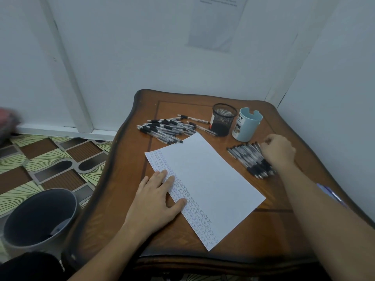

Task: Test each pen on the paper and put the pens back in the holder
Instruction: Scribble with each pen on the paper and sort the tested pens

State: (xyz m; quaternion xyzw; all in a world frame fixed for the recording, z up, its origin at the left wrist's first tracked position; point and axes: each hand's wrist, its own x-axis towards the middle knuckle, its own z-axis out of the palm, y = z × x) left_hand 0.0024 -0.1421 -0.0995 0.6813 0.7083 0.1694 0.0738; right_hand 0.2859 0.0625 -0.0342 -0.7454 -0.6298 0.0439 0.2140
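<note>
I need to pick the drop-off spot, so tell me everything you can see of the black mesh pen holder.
The black mesh pen holder is a round cup of wire mesh that looks like metal, with a solid rim and a dark base. It stands upright near the far edge of the table, just left of the pale blue mug. It looks empty. A pen lies against its base; whether it touches the mug is unclear.

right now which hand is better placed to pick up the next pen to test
Right. The right hand is already on the pile of black-grip pens beside the pale blue mug. The left hand lies flat, pinning the white paper sheet.
</note>
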